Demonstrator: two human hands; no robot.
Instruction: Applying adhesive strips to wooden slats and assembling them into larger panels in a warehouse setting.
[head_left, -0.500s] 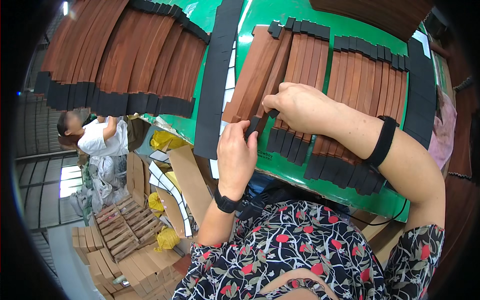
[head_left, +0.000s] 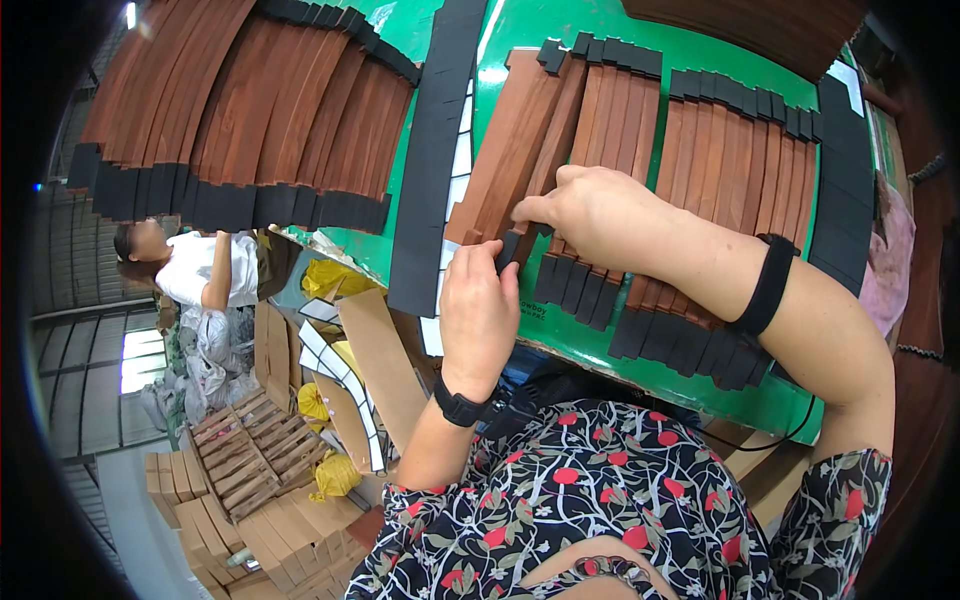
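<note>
A wooden slat's black end is pinched in the left hand. Beside it, the right hand is curled; its grip cannot be told.

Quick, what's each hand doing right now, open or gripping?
Left hand: closed, pinching a black end piece.
Right hand: curled; whether it holds anything can't be told.

Left fingers hold black slat-end; right fingers near.
</note>
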